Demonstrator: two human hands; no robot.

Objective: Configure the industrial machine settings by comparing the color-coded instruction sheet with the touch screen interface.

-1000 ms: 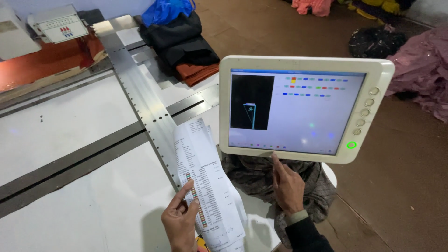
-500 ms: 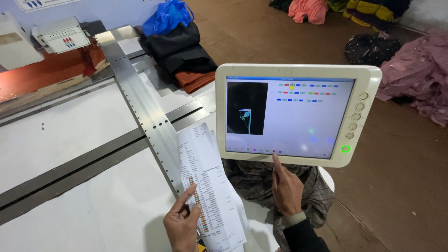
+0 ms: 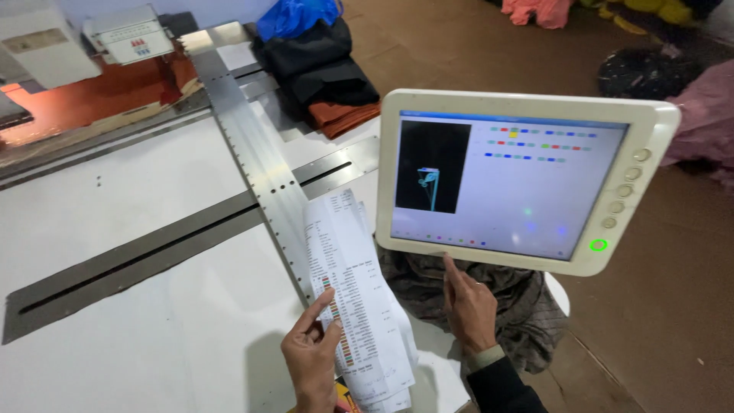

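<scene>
My left hand (image 3: 312, 359) holds a long printed paper sheet (image 3: 350, 291) near its lower edge, index finger stretched along the printed column. My right hand (image 3: 468, 304) reaches up with its index finger touching the bottom edge of a white-framed touchscreen monitor (image 3: 520, 180). The screen shows a black panel with a small blue figure at left and rows of coloured squares at the top. A green light glows at the monitor's lower right corner.
A white machine table (image 3: 138, 306) with a dark slot and a perforated metal rail (image 3: 260, 168) lies left. Folded black and orange fabric (image 3: 321, 76) sits at the table's far end. Patterned grey cloth (image 3: 474, 283) hangs below the monitor. Brown floor with cloth heaps lies right.
The view has shifted slightly, so the monitor sits a little further right and lower. Both hands keep their places on the paper and the screen's edge.
</scene>
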